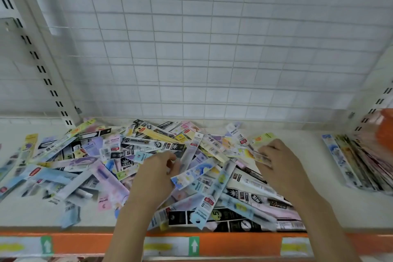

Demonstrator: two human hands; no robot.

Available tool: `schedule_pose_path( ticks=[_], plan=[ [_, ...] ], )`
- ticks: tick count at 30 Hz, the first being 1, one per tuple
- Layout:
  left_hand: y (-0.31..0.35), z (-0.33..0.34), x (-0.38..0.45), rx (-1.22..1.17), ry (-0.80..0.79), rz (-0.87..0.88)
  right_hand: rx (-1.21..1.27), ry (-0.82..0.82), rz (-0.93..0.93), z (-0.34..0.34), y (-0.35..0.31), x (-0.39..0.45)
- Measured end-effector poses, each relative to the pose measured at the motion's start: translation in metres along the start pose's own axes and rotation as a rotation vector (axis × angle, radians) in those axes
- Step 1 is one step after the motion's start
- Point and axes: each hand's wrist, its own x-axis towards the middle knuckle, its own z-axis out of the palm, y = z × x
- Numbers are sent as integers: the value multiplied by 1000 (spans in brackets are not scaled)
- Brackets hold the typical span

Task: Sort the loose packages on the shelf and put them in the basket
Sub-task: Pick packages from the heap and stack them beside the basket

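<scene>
A big heap of loose packages, long flat pen packs in many colours, covers the white shelf. My left hand lies on the middle of the heap, fingers pinching a pale long pack. My right hand rests on the heap's right side, fingers closed on a small bundle of packs with yellow and white ends. An orange basket shows at the far right edge, partly cut off.
A row of sorted packs stands on edge at the right, beside the basket. A wire grid back panel rises behind the shelf. Slotted uprights stand at left and right. The shelf's front edge is an orange price rail.
</scene>
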Motion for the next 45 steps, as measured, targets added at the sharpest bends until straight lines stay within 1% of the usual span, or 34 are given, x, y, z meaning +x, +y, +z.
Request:
schedule_pose_path(
  ticks=[6,11,13,16,19,21,23,25,28,32,35,36,38,41,43,45],
  plan=[
    [19,10,21,24,-21,-57,154,-120,49,-1,10,7],
    [31,19,30,161,-152,-194,201,-113,-13,3,14,18],
    [37,23,30,187,-164,-237,196,-109,-32,3,14,23],
    [44,25,30,176,-174,-242,191,-145,-70,6,16,33],
    [50,21,26,148,-108,-247,206,-179,-114,8,17,39],
    [50,18,24,166,-65,-218,235,-189,-139,8,16,42],
    [51,14,18,173,-14,-229,264,-206,-176,9,14,45],
    [49,11,14,135,46,-232,252,-216,-234,8,10,45],
    [51,9,2,78,96,-292,195,-241,-343,6,5,44],
    [52,6,-11,83,103,-396,74,-266,-431,6,-10,40],
    [48,2,-19,157,92,-449,58,-339,-479,13,-19,38],
    [45,1,-21,163,105,-459,91,-369,-488,15,-23,37],
    [40,-4,-26,148,139,-487,183,-453,-490,17,-28,34],
    [30,-10,-31,160,165,-517,193,-610,-492,20,-34,32],
    [25,-14,-32,149,165,-531,177,-668,-510,20,-38,30],
    [23,-15,-33,131,155,-528,172,-684,-536,21,-38,30]
  ],
)
